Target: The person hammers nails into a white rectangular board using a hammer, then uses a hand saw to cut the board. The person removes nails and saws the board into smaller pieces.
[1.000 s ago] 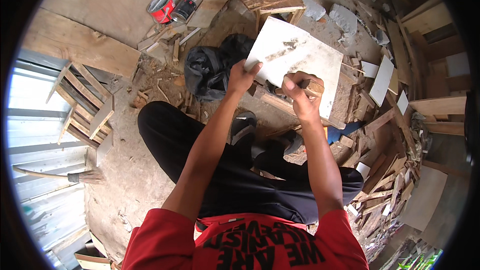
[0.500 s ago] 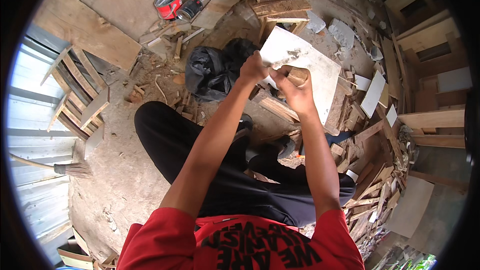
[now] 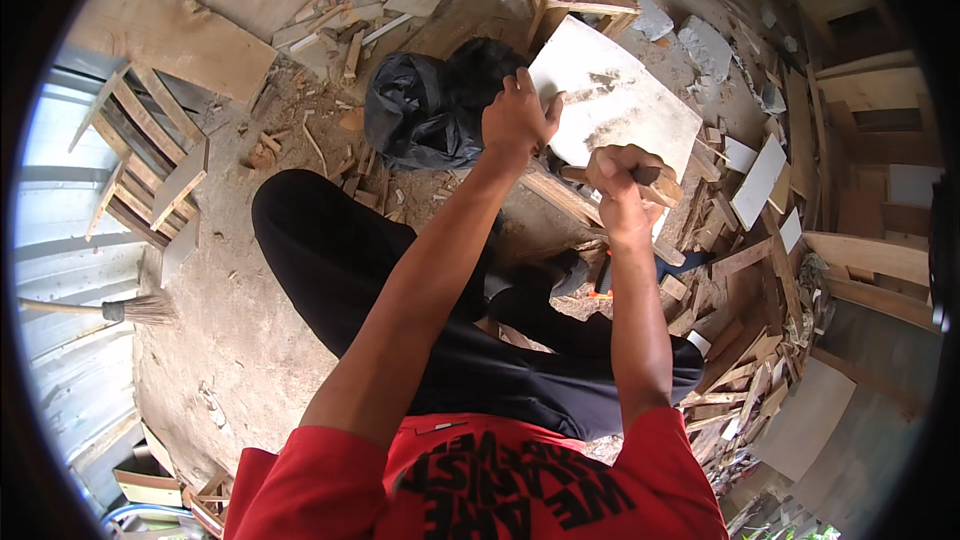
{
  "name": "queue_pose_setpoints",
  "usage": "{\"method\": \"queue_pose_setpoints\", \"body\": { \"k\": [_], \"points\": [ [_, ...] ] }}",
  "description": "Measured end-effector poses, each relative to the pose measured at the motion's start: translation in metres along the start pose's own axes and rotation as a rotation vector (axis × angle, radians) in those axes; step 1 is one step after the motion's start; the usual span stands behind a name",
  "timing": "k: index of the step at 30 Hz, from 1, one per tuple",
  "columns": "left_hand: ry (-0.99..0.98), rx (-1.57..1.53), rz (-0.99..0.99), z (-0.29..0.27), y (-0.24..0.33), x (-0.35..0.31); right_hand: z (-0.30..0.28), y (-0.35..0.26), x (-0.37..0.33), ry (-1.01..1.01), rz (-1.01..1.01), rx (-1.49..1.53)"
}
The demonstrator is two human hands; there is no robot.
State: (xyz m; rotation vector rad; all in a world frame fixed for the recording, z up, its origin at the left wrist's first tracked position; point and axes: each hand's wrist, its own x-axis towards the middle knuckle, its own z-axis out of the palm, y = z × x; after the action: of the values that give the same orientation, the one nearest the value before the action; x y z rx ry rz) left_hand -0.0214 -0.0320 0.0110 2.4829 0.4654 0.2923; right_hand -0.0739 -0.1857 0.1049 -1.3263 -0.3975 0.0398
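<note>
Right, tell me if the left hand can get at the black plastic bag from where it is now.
Probably yes. The left hand rests on the edge of the white board, and the black plastic bag lies right beside it on its left, with nothing between them. The right hand grips a wooden piece farther away.

One camera only, worn on my head, looking steeply down past my red shirt [image 3: 480,480] and black trousers [image 3: 400,280] to the dirt floor [image 3: 230,330]. My forearms rise from the lower edge, close to the lens. The fisheye bends the wood scraps [image 3: 740,380] and pallet [image 3: 140,150] toward a dark round rim.
</note>
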Motion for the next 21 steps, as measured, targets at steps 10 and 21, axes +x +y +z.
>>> {"method": "queue_pose_setpoints", "body": {
  "k": [10,21],
  "points": [
    [0.044,-0.075,0.014,-0.003,0.0,-0.002,-0.013,0.011,-0.006,-0.005,-0.067,0.13],
    [0.069,-0.109,0.0,0.001,-0.005,0.0,0.002,-0.003,-0.004,-0.076,-0.198,0.104]
  ]
}}
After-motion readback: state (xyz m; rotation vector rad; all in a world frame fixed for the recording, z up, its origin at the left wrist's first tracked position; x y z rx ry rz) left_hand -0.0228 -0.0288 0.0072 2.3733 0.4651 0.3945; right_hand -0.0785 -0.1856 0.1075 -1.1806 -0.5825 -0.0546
